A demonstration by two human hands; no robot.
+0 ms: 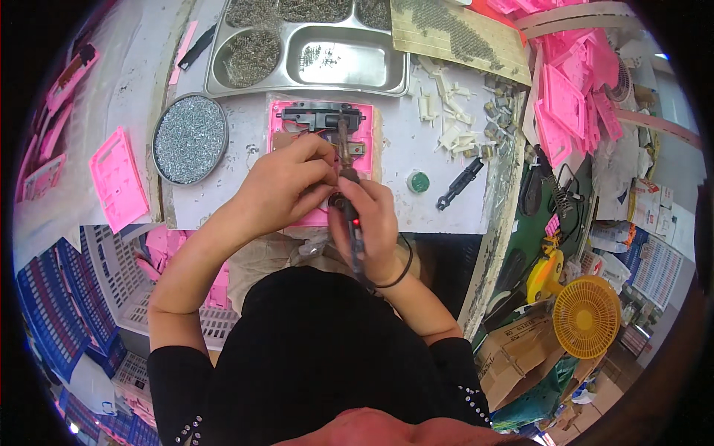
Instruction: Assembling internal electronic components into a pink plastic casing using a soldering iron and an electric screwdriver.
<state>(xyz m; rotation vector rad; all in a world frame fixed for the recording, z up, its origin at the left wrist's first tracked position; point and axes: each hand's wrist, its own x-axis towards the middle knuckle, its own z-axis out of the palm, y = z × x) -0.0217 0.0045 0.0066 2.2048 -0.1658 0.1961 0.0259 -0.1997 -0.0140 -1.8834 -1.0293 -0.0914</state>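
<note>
Blue plastic crates (48, 308) stand near left of the white bench (204, 208), a cardboard box (517, 357) near right.

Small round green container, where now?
Head view: the green container is right of centre on the white tabletop, between the right hand and the loose black part.

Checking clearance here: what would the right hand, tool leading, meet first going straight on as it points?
Probably the black mechanism in the pink casing; the tool in the right hand overlaps it in view, though contact is unclear.
</note>
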